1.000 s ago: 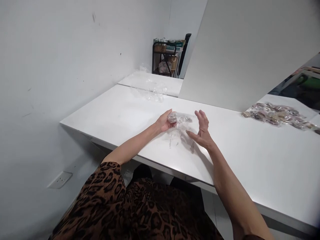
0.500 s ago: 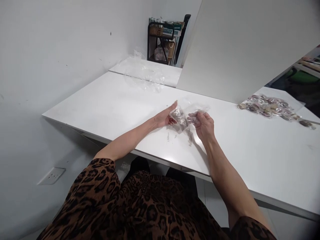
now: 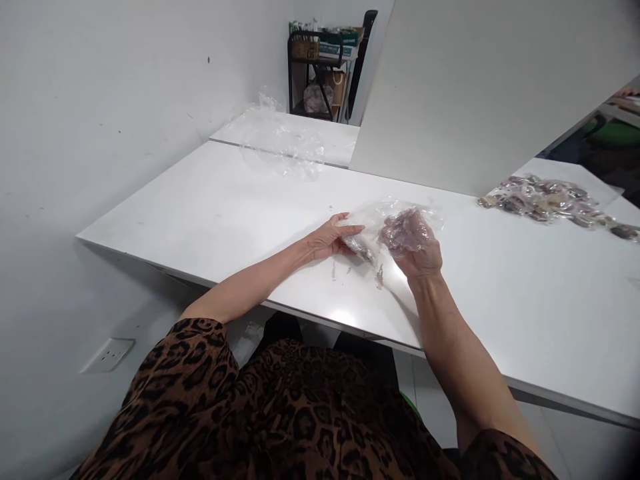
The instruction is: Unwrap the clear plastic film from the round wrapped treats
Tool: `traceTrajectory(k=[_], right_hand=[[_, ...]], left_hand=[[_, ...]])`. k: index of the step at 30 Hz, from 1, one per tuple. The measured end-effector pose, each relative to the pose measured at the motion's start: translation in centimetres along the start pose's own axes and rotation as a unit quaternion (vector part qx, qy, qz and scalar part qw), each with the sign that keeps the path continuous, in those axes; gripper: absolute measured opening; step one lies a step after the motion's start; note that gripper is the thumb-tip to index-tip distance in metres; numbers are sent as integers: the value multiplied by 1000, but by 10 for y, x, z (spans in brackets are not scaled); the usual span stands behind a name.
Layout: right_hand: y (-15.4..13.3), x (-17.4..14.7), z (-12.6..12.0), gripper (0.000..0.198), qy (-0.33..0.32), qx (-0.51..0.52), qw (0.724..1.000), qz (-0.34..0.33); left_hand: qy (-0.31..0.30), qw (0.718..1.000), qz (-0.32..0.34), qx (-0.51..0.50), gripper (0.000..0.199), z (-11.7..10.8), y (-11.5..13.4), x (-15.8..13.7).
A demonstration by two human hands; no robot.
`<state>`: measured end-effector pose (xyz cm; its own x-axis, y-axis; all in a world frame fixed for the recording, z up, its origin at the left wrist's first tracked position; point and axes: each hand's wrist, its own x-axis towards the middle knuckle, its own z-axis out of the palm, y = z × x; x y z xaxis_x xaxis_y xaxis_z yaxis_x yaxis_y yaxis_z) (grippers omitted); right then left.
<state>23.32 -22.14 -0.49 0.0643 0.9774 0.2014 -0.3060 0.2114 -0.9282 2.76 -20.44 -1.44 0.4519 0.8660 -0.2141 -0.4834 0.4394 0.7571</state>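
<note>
Clear plastic bag [image 3: 385,217]: spanned both hands, center frame.
Left hand [image 3: 327,241]: grip held its left side.
Right hand [image 3: 423,257]: showed through the bag; grip couldn't be judged.

The held bag [image 3: 400,230] is formed of thin, clear plastic, crinkled and shiny, as is the loose film [image 3: 287,147]. The wrapped pieces [image 3: 553,200] are covered in glossy clear plastic. A smooth white gloss is shown by the desk [image 3: 505,300], while the panel [image 3: 450,100] is finished matt and the garment [image 3: 280,420] is made of cloth.
</note>
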Motion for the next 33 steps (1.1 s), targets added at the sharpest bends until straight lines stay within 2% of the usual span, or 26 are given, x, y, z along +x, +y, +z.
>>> traceTrajectory(k=[3, 6, 9, 12, 16, 19, 23, 26, 29, 31, 33], right_hand=[[-2, 10, -19, 29, 24, -3, 999, -43], [-3, 24, -51, 27, 38, -27, 998, -45], [2, 36, -76, 26, 85, -3, 996, -31], [9, 43, -86, 24, 126, 53, 990, -21], [11, 45, -80, 22, 159, 126, 979, -13], [11, 40, -71, 38, 134, 139, 981, 0], [19, 28, -53, 57, 103, 7, 992, 67], [29, 20, -35, 69, 98, -89, 987, 94], [31, 16, -24, 56, 80, -101, 987, 101], [27, 16, -23, 42, 80, -63, 991, 89], [21, 19, -26, 36, 97, -18, 994, 54]], left_hand=[[19, 1000, -17, 15, 64, 4, 3, -3], [-8, 999, -38, 37, 49, 4, 8, -5], [-37, 994, -75, 75, 45, 2, 12, -6], [-66, 987, -97, 114, 48, 0, 12, -6], [-79, 982, -99, 138, 33, 2, 10, -8], [-36, 988, -69, 134, 24, 5, 6, -8], [43, 994, -6, 98, 18, 6, 3, -6], [64, 995, 10, 77, 17, 6, 3, -4], [69, 996, 14, 54, 18, 6, 3, -3], [81, 996, 10, 45, 21, 8, 5, -3], [82, 995, -2, 50, 22, 9, 8, -5]])
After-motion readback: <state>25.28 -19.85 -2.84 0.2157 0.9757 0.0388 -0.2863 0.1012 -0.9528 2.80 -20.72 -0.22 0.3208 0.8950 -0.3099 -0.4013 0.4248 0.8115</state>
